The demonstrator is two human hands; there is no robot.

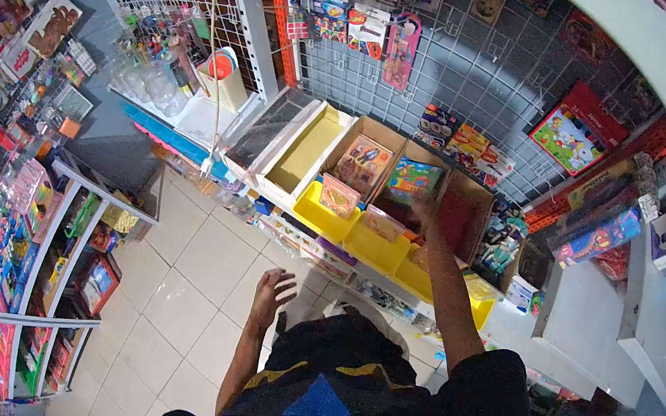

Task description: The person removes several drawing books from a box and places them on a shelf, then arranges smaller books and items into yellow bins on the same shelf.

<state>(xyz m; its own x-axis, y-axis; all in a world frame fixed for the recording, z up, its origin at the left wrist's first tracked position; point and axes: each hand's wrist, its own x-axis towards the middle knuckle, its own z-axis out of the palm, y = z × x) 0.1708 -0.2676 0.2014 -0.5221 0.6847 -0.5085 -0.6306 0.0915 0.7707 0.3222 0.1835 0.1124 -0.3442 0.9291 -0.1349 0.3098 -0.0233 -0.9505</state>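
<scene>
My right arm stretches forward over a row of boxes, and my right hand [423, 211] is over the cardboard box [411, 147] that holds a colourful green-and-blue packet [416, 177]. The fingers overlap the packet's lower edge; they are dark and blurred, so I cannot tell whether they grip anything. Just in front are yellow bins [375, 249], one with a pink card-like pack [338, 197] standing in it. My left hand [274, 296] hangs over the tiled floor, fingers loosely apart and holding nothing.
A white tray with a yellow base [307, 150] stands left of the boxes. Behind them rises a wire grid [428, 73] hung with packaged goods. White shelf panels [590, 316] jut out at right. Crowded shelves [67, 250] line the left over the tiled floor [154, 310].
</scene>
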